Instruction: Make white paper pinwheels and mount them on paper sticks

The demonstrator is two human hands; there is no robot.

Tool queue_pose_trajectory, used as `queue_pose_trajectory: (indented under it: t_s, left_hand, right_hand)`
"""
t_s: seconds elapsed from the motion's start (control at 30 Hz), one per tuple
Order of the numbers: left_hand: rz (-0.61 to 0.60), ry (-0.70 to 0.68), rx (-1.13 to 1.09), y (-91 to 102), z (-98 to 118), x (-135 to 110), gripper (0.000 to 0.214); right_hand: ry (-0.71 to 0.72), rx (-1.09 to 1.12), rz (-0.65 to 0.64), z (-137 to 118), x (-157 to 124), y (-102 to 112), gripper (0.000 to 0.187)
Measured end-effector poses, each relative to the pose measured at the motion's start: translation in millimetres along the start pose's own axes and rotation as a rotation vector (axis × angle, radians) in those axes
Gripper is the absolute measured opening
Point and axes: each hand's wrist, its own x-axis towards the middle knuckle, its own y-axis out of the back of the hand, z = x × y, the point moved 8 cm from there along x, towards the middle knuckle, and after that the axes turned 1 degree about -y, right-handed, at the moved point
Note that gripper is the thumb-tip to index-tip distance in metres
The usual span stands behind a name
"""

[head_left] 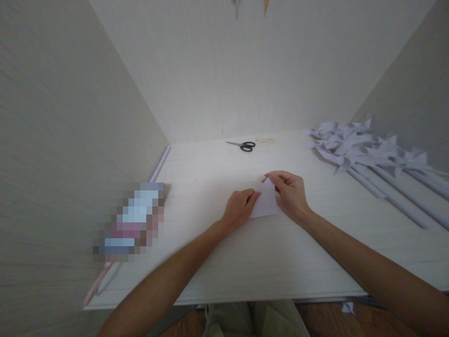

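Observation:
A small white sheet of paper [265,203] is held between my two hands just above the table, its top narrowing to a point. My left hand [239,206] pinches its left edge between thumb and curled fingers. At the upper tip, the thumb and fingers of my right hand [289,189] are closed on the paper. Beyond the hands, black-handled scissors [245,146] lie on the table with their blades toward the left.
Several white paper pinwheels [354,142] with rolled paper sticks [393,203] lie heaped at the right. Along the left wall are a rolled paper stick [160,164] and a blurred-out object [135,215]. A paper scrap [348,307] lies on the floor. Walls enclose the white table [196,262].

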Motion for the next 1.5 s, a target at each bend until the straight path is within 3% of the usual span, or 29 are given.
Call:
queue_pose_trajectory:
  t_s: [0.13,0.33,0.53,1.03,1.2,1.4,1.5]
  left_hand:
    - [0.014,0.010,-0.078,2.8,0.7,0.0,0.036]
    - [0.030,0.042,-0.120,4.1,3.5,-1.3,0.034]
    - [-0.007,0.072,-0.161,-5.2,4.0,-2.7,0.034]
    - [-0.110,0.054,0.017,-13.5,8.8,-3.0,0.034]
    - [-0.090,0.061,0.005,-11.9,7.8,-3.5,0.035]
    - [-0.006,0.058,-0.131,-3.4,4.8,-8.0,0.038]
    - [0.118,0.153,-0.270,5.4,-9.4,-8.7,0.041]
  right_hand:
    - [0.126,-0.247,-0.027,-10.3,-8.2,-11.1,0.009]
    - [0.181,-0.344,-0.081,-17.1,-17.2,-22.5,0.010]
    - [0.220,-0.387,0.070,-21.6,-5.8,-1.6,0.012]
    - [0.166,-0.304,0.218,-16.1,24.7,37.1,0.013]
    - [0.139,-0.248,0.240,-12.8,28.7,43.0,0.013]
    - [0.197,-0.058,0.407,-14.3,38.5,74.1,0.010]
    - [0.158,-0.048,0.327,-10.2,37.9,65.0,0.011]
